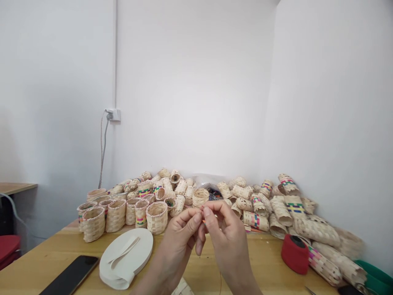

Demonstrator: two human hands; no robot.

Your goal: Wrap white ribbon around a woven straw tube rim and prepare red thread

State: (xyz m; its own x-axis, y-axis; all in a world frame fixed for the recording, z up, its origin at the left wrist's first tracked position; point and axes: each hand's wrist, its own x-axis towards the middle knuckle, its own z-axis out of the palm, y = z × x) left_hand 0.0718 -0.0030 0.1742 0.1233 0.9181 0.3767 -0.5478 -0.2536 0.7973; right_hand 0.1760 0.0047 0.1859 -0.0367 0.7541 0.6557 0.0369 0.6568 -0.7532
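Over the middle of the table, my left hand (181, 233) and my right hand (225, 229) meet at the fingertips. Both pinch with thumb and forefinger. Something small and reddish shows between the tips, too tiny to make out fully. From beneath my right hand a thin thread (220, 282) hangs down. Part of a woven basket (182, 288) shows at the bottom edge, below my left wrist. Just behind the hands lie woven bamboo-strip baskets, among them an upright one (201, 197).
Upright baskets with trimmed rims (156, 217) stand at left; a heap of lying ones (251, 200) spreads along the wall. A white strip roll (125, 256) and a phone (72, 274) lie left. At right are a red object (295, 254) and a green container (376, 278).
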